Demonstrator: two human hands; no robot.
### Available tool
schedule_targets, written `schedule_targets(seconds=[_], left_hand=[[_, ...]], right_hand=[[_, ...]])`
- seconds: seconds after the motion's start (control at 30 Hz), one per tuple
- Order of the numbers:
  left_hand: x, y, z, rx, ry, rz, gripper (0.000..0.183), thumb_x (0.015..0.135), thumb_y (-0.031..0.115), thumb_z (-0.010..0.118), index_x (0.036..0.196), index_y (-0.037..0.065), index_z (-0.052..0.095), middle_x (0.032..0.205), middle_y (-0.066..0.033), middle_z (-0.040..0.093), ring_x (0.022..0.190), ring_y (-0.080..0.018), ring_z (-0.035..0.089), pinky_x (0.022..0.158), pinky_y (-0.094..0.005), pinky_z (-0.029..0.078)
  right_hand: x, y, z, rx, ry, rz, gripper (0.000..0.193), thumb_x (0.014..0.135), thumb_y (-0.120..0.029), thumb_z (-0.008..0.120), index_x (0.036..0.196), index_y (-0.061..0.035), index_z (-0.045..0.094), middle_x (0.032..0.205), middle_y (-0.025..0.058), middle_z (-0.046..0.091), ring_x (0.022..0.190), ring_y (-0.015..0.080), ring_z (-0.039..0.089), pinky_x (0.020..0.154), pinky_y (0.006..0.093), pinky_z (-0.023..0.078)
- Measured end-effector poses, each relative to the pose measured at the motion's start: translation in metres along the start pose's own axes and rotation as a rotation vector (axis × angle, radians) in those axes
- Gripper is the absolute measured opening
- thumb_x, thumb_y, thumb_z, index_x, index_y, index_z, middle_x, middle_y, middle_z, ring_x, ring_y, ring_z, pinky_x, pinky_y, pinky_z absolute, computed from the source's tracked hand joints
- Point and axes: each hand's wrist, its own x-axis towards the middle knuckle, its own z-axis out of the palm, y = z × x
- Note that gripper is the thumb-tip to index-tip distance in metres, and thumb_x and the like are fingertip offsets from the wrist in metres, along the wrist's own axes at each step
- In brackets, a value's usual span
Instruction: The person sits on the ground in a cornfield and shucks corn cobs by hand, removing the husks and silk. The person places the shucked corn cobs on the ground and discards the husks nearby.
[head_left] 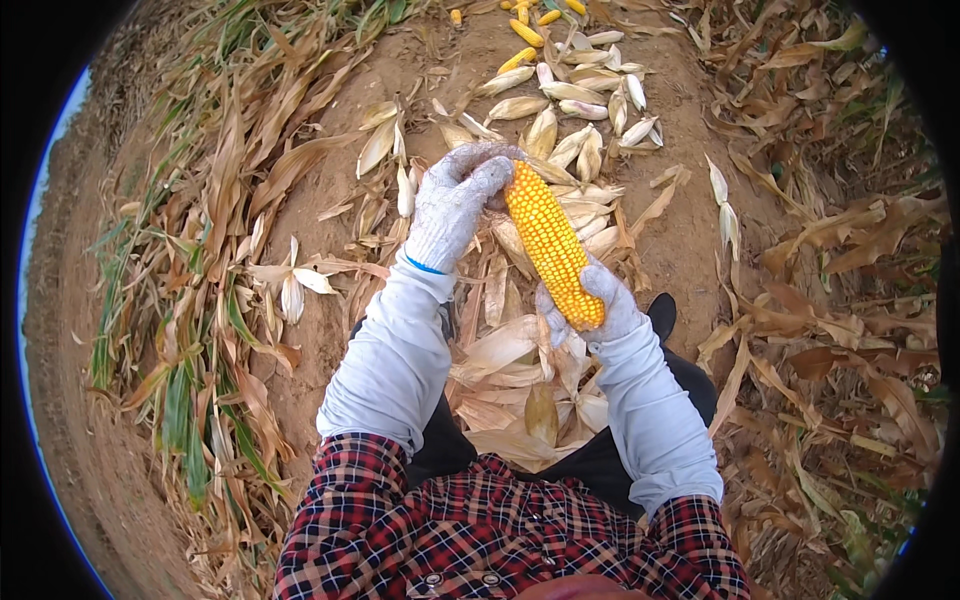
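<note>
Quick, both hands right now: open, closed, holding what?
Left hand: closed on the far tip of the yellow corn cob.
Right hand: closed on the cob's near end.

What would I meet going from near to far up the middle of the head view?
Checked shirt → pile of dry husks → right hand gripping the lower end of the yellow corn cob → left hand at the cob's top → unhusked ears on bare soil → husked yellow cobs.
</note>
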Motion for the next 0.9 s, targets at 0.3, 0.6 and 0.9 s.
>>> schedule_targets(seconds=[0.3,0.6,0.9], left_hand=[[-0.003,0.001,0.007,0.002,0.069,-0.024,0.028,0.105,0.02,0.063,0.122,-0.002,0.07,0.102,-0.0067,0.073,0.082,-0.0112,0.066,0.073,-0.0249,0.055],[0.004,-0.004,-0.007,-0.211,0.143,-0.065,0.029,0.108,0.02,0.059,0.122,-0.004,0.067,0.095,-0.0066,0.067,0.081,-0.0163,0.068,0.07,-0.0308,0.064],[-0.004,0.006,-0.005,-0.242,-0.156,-0.107,0.032,0.109,0.021,0.057,0.132,0.0,0.066,0.089,-0.0009,0.065,0.069,-0.008,0.054,0.066,-0.023,0.05]], right_hand=[[0.002,0.008,-0.005,0.066,-0.059,-0.015,0.074,0.089,-0.04,0.074,0.146,-0.0011,0.048,0.094,0.0207,0.071,0.064,0.0287,0.071,0.052,0.0407,0.064],[0.002,0.01,-0.015,0.189,-0.055,-0.06,0.077,0.091,-0.054,0.069,0.133,0.0093,0.055,0.093,0.027,0.067,0.064,0.0308,0.068,0.051,0.0421,0.064],[0.004,-0.002,-0.009,0.115,-0.178,0.008,0.075,0.09,-0.032,0.075,0.15,0.0022,0.047,0.117,0.0195,0.071,0.09,0.0293,0.076,0.07,0.0451,0.067]])
